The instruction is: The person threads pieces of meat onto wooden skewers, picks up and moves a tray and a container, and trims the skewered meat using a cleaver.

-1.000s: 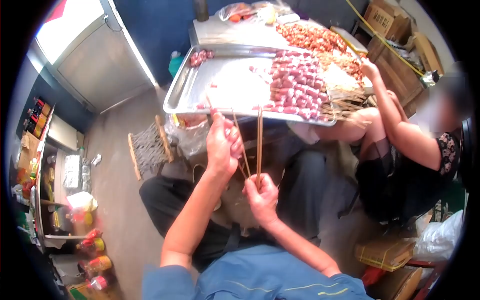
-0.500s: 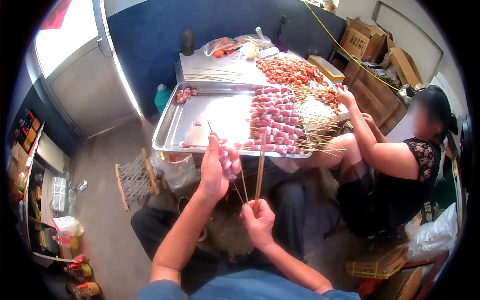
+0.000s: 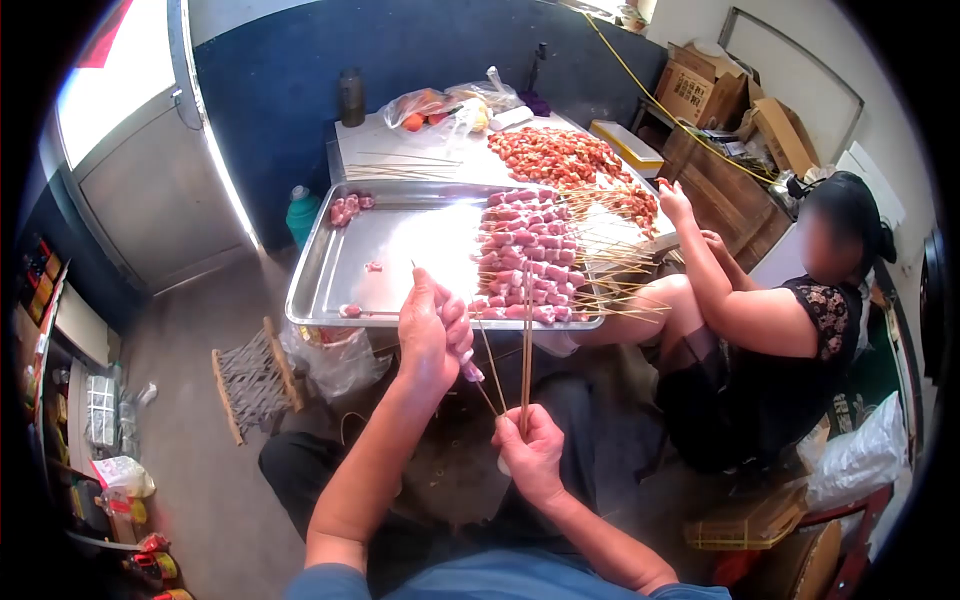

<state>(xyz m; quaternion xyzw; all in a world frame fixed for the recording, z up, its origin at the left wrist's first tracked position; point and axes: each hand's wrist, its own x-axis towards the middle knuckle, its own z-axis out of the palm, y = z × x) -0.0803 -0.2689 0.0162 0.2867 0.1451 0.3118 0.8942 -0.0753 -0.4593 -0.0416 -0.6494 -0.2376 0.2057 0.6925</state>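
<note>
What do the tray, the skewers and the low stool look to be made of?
Tray: shiny metal, probably stainless steel, from its silvery glare. Skewers in the right hand: plain tan, likely bamboo. Stool: brown rails, apparently wood; dark woven seat, cord or fabric unclear.

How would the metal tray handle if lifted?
The tray looks stiff, with its raised rim. It would probably dip to the right, where the meat skewers are packed. Loose meat pieces may slide on its smooth metal.

A blue top (image 3: 480,582) with short, matching blue sleeves (image 3: 335,582) is worn with dark trousers (image 3: 302,478).
</note>
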